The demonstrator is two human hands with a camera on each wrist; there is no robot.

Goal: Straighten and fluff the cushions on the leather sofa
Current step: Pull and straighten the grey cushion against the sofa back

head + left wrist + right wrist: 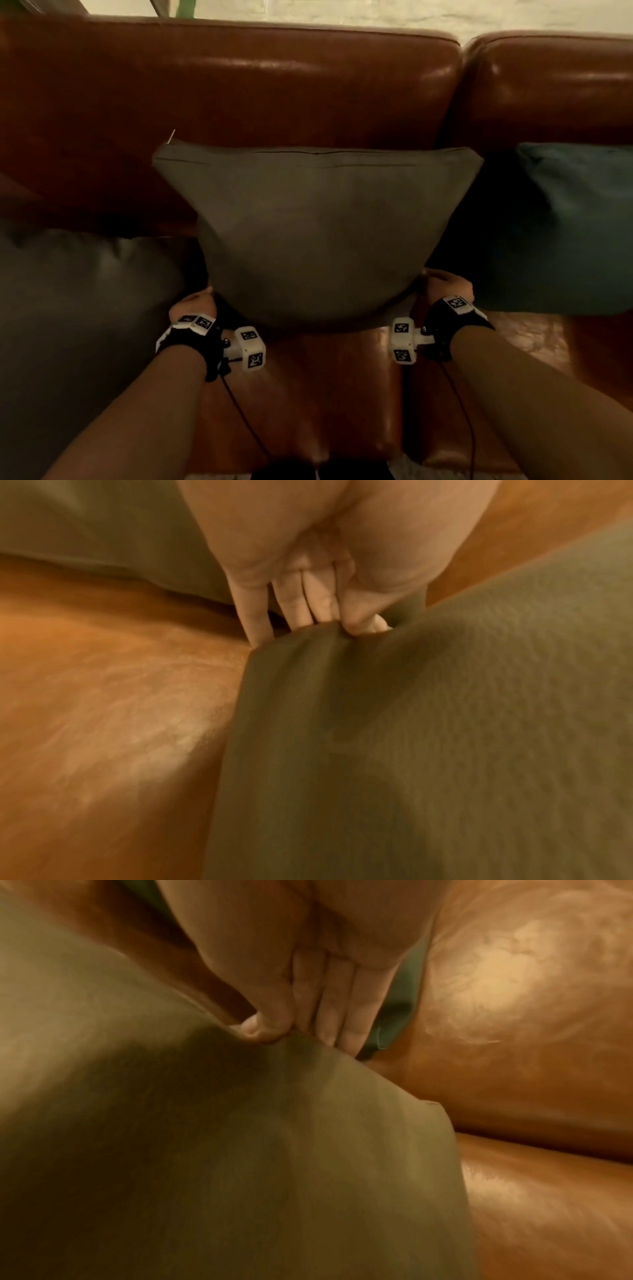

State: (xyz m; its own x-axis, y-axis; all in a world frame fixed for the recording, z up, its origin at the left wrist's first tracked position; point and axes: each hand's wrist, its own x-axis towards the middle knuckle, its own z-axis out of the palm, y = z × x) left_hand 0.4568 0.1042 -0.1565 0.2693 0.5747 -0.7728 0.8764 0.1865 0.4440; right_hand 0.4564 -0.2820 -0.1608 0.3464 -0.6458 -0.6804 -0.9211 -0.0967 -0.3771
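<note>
Where cushions [308,233] lean: brown leather sofa [239,85].

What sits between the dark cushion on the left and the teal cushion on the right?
The grey-green fabric cushion, pinched by left hand and right hand, leaning on the brown leather sofa. Head view.

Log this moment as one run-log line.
step: fluffing | object: grey cushion, upright against sofa back | left hand: pinches lower left edge | right hand: pinches lower right edge | neighbours: dark cushion, teal cushion
</note>
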